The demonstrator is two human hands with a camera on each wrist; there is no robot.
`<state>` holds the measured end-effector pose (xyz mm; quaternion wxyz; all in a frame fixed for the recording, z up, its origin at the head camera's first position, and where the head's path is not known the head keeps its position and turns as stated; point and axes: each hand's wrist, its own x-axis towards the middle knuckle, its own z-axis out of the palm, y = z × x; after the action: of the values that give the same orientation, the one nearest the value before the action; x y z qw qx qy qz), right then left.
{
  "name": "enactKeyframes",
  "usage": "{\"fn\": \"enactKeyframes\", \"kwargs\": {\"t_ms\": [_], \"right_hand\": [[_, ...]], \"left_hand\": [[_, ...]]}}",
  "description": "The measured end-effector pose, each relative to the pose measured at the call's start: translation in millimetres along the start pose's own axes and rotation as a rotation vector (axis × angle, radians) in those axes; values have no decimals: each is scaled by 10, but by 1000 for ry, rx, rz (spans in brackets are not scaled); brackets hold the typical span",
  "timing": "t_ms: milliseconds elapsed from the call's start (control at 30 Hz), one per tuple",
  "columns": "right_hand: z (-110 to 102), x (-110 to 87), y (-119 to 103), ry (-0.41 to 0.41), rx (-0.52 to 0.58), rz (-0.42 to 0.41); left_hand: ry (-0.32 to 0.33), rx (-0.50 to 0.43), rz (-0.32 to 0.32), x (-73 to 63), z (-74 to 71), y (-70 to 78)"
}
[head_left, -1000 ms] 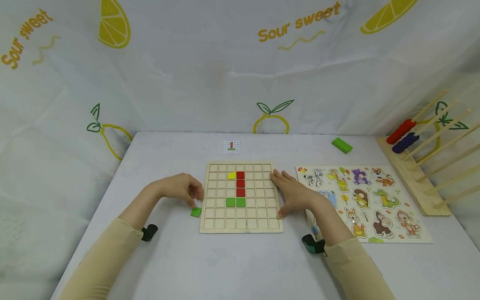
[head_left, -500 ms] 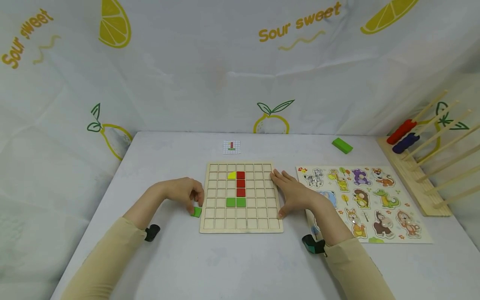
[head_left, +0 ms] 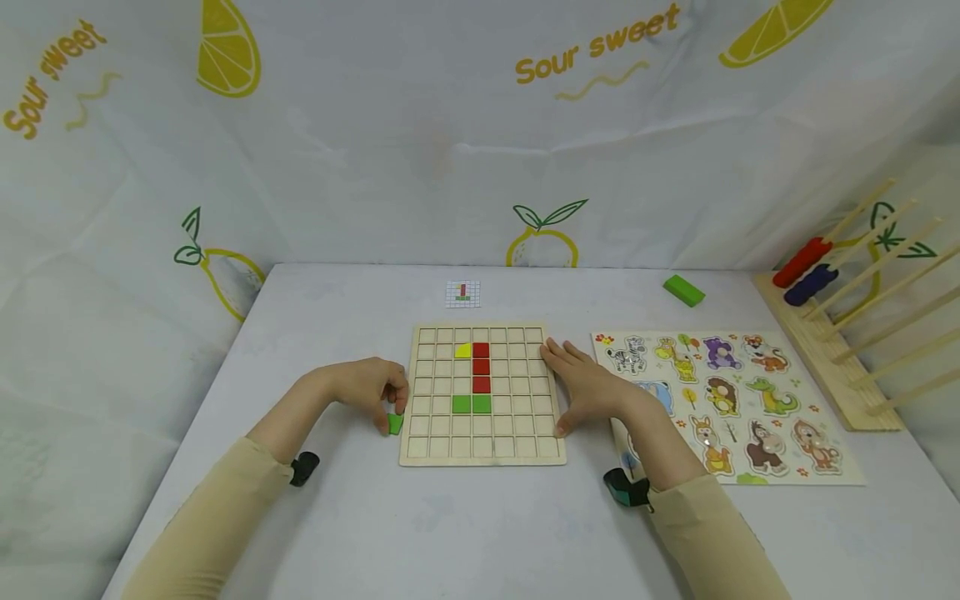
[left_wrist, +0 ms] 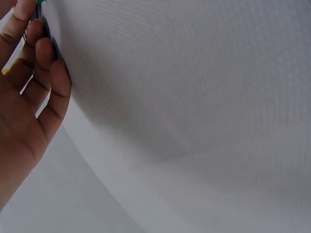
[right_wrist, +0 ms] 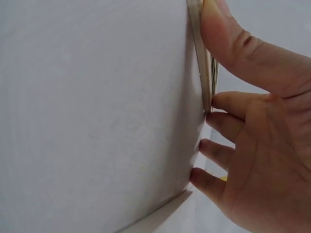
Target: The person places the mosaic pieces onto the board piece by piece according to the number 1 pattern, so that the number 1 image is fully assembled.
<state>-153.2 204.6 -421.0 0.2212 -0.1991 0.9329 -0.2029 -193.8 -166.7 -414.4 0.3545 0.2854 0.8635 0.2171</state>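
Note:
Beside the left edge of a wooden grid board point(head_left: 520, 429), my left hand point(head_left: 365, 387) has thumb and fingers bent around a small green square tile point(head_left: 394, 424), pinching it at the table. In the left wrist view a sliver of the green tile point(left_wrist: 40, 1) shows at the top, past the fingers. My right hand point(head_left: 588, 385) rests along the board's right edge with its fingers spread. On the board sit a yellow quarter-round tile point(head_left: 463, 351), a column of red tiles point(head_left: 481, 367) and two green tiles point(head_left: 472, 404) below it.
A small printed pattern card point(head_left: 462, 294) lies behind the board. To the right lies an animal puzzle board point(head_left: 738, 417), partly under the right forearm. Behind it are a green block point(head_left: 684, 291) and a wooden peg rack point(head_left: 832, 358) with red and blue beads.
My left hand has shifted slightly toward me and closed its thumb over the green tile, covering more of it. The right hand and the board stay where they were.

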Motion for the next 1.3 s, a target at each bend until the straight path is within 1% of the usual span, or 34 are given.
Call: {"fn": "enactKeyframes", "kwargs": {"t_ms": [267,500,833,1000,1167,1300], "right_hand": [[-1,4,6,-3,3,3],[0,11,7,-6,18,8],[8,-4,19,-9,19,7],[11,-3,15,-12,21,10],[11,3,17,-9,11,7],[14,13,22,-3,1,4]], "left_hand": [[11,40,1,3,16,16],[10,41,-1,-4,28,39],[15,51,-16,9,30,27],[-11,43,-37,-2,8,53],[-33,8,-56,-9,0,69],[-43,-12,-42,-17,-16,65]]}}
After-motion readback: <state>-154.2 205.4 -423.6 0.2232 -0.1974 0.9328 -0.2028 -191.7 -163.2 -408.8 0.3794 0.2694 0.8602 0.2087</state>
